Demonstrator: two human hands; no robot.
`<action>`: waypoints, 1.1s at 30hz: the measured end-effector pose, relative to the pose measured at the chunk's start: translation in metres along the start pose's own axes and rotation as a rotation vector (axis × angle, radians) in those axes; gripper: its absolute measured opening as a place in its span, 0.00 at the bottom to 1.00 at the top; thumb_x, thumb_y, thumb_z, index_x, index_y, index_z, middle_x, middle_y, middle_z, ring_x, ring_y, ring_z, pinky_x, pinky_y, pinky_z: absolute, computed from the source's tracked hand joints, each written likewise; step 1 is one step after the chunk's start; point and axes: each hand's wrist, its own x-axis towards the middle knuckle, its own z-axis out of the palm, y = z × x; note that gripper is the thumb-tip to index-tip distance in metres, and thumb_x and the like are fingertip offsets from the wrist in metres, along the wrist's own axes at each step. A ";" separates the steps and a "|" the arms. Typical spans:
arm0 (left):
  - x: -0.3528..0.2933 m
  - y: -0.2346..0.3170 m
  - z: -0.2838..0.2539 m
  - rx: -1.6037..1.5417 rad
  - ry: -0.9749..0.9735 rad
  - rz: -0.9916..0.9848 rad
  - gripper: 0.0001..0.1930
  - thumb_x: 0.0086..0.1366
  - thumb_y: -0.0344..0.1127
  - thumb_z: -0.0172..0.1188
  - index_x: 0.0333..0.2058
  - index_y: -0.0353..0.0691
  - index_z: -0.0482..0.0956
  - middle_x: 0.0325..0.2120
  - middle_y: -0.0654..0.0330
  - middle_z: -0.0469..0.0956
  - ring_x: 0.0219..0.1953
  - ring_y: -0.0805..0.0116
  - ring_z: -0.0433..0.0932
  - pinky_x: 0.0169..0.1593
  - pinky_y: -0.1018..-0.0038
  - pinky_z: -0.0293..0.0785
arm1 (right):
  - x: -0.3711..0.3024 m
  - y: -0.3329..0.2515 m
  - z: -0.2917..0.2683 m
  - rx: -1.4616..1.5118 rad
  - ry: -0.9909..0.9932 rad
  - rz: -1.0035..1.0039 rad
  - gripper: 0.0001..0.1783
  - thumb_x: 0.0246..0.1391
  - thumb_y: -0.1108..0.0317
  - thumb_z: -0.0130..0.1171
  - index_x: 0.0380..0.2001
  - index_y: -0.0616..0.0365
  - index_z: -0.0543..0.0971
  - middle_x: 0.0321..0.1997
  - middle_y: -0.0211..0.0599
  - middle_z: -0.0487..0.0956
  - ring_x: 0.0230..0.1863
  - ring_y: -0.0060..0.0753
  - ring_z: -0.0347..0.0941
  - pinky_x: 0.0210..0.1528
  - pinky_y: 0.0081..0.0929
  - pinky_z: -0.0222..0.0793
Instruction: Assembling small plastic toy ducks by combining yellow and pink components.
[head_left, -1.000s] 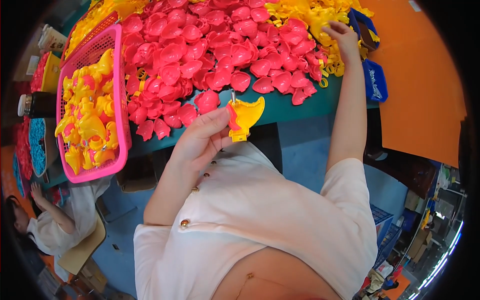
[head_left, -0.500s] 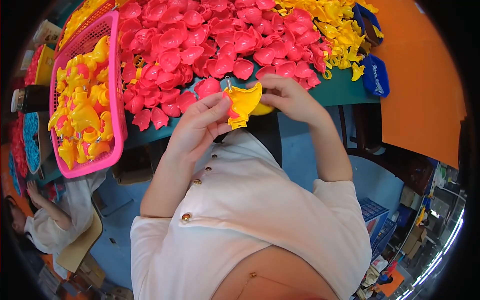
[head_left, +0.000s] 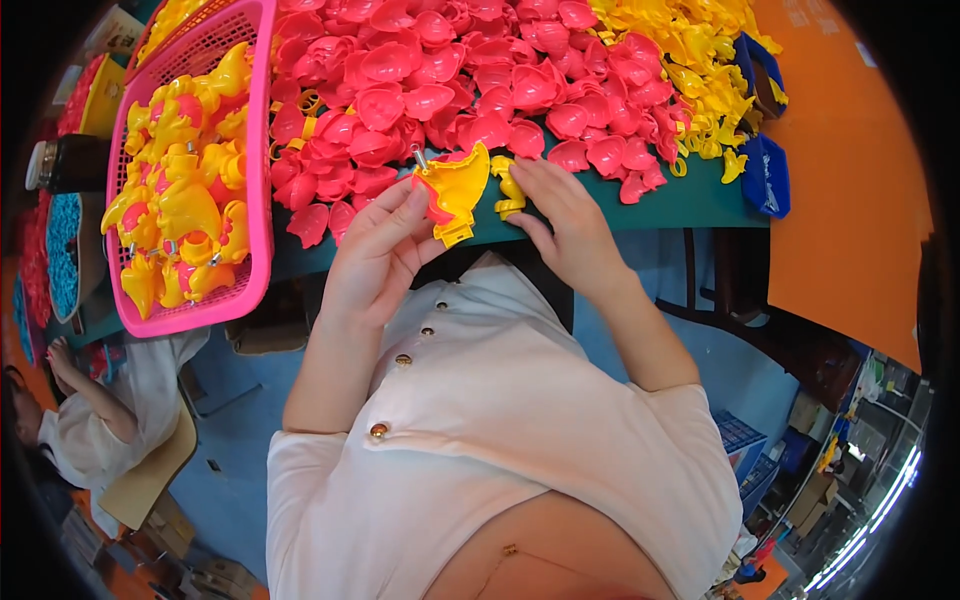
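Between the thumb and fingers of my left hand [head_left: 378, 240] is a hollow yellow plastic shell half [head_left: 460, 186], its inside facing up. A red piece [head_left: 433, 203] lies along its left edge, and a small metal spring [head_left: 419, 156] sticks up from its top. My right hand [head_left: 566, 215] pinches a second, narrower yellow plastic piece [head_left: 510, 188] just to the right of the shell; a small gap separates the two. Both hands are over the table's near edge, in front of a heap of red plastic shells [head_left: 430, 80].
A pink basket [head_left: 262, 200] of yellow-and-red assembled pieces [head_left: 185, 185] stands at left. Loose yellow parts [head_left: 700, 70] lie at the far right, beside two blue trays [head_left: 768, 180]. An orange surface [head_left: 850, 190] adjoins the green table [head_left: 690, 200]. Another person [head_left: 105, 420] sits at lower left.
Both hands have shifted slightly left in the picture. The second yellow piece, mostly hidden behind the shell before, now shows upright in my right hand. The whole view has shifted a little.
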 end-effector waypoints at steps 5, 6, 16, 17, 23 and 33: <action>-0.003 0.002 -0.003 -0.008 0.021 0.013 0.15 0.66 0.35 0.54 0.48 0.34 0.71 0.42 0.59 0.76 0.42 0.72 0.78 0.45 0.73 0.77 | 0.057 0.008 -0.033 -0.052 0.128 -0.032 0.13 0.43 0.74 0.64 0.35 0.60 0.80 0.39 0.37 0.79 0.43 0.39 0.73 0.46 0.31 0.68; -0.003 0.001 -0.002 -0.011 0.026 0.017 0.15 0.66 0.35 0.54 0.48 0.34 0.71 0.42 0.59 0.76 0.42 0.72 0.78 0.45 0.73 0.77 | 0.074 0.019 -0.031 -0.122 0.195 -0.067 0.08 0.43 0.72 0.63 0.31 0.59 0.80 0.37 0.35 0.78 0.41 0.38 0.72 0.44 0.32 0.67; 0.007 0.000 0.012 0.068 -0.024 -0.027 0.16 0.63 0.35 0.58 0.48 0.35 0.72 0.39 0.62 0.78 0.41 0.74 0.78 0.43 0.77 0.77 | 0.159 0.055 0.003 -0.546 0.036 -0.310 0.07 0.40 0.68 0.60 0.24 0.59 0.78 0.36 0.39 0.72 0.45 0.41 0.66 0.43 0.39 0.63; 0.007 0.000 0.012 0.072 -0.034 -0.030 0.16 0.63 0.35 0.58 0.48 0.36 0.72 0.40 0.62 0.78 0.41 0.74 0.78 0.43 0.77 0.76 | 0.161 0.051 0.004 -0.598 -0.144 -0.116 0.07 0.37 0.66 0.61 0.20 0.57 0.77 0.36 0.39 0.70 0.47 0.45 0.64 0.44 0.41 0.61; 0.010 0.004 0.015 0.068 -0.058 -0.017 0.15 0.63 0.36 0.58 0.47 0.36 0.73 0.40 0.62 0.77 0.42 0.74 0.78 0.43 0.77 0.76 | 0.149 0.061 -0.012 -0.082 -0.006 -0.091 0.06 0.47 0.73 0.61 0.30 0.61 0.76 0.32 0.37 0.78 0.34 0.39 0.75 0.37 0.30 0.70; 0.018 -0.005 0.016 0.064 -0.056 -0.017 0.15 0.63 0.37 0.58 0.45 0.36 0.74 0.38 0.63 0.77 0.40 0.75 0.78 0.42 0.77 0.76 | 0.131 0.061 -0.019 0.044 0.056 0.113 0.09 0.50 0.73 0.60 0.36 0.61 0.77 0.31 0.39 0.79 0.33 0.30 0.77 0.34 0.22 0.71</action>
